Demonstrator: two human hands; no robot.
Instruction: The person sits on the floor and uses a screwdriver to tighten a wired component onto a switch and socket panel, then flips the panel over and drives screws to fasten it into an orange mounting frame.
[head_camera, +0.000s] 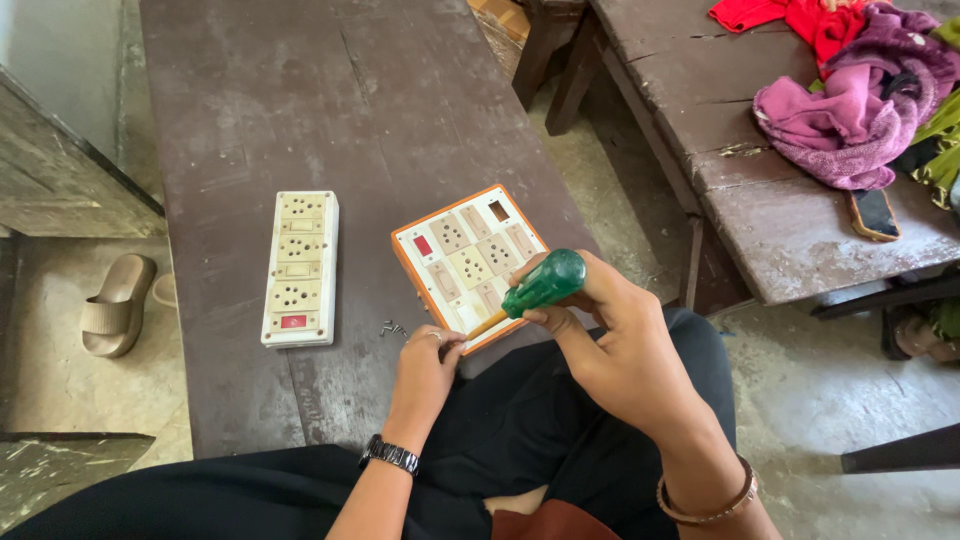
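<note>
Head view: my right hand is closed around the translucent green plastic handle of a screwdriver, whose long axis runs from two o'clock down to eight o'clock, shaft meeting the near edge of the square orange-rimmed switchboard with cream sockets and a red switch. My left hand, nearer that edge, pinches the board's corner at six o'clock. The board rests on the dark brown wooden bench. A few small loose screws lie at its nine o'clock, and a long cream socket strip lies beyond them.
</note>
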